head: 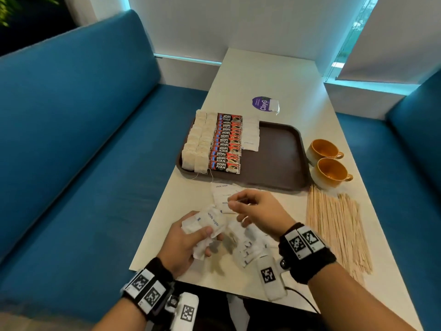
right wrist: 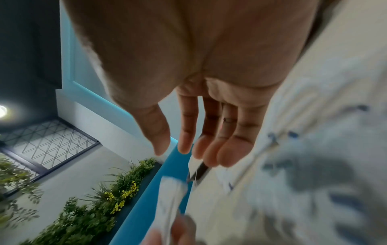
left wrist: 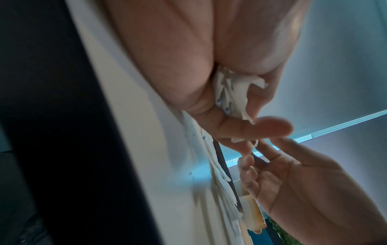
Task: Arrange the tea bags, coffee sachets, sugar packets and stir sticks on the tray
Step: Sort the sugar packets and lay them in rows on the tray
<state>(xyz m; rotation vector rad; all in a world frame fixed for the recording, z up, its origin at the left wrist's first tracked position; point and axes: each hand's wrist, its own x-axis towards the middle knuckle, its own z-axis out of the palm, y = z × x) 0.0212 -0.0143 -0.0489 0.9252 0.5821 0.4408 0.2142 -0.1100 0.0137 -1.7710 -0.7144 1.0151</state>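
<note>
Here, the left hand (head: 185,242) clutches a bunch of white sugar packets (head: 208,223); more lie loose under the empty, slack-fingered right hand (head: 259,212). Beyond, the brown tray (head: 274,161) carries tea bags (head: 196,142), Kopi Juan sachets (head: 226,144); stir sticks (head: 338,225) and two orange cups (head: 327,161) sit rightward.

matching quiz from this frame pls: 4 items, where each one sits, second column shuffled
1. coffee sachets
2. stir sticks
3. orange cups
4. sugar packet bundle

A. gripped in the left hand
B. on the table right of the tray
C. in a row on the tray
D. loose on the table near the right hand

Pairs: 1-C, 2-D, 3-B, 4-A
</note>
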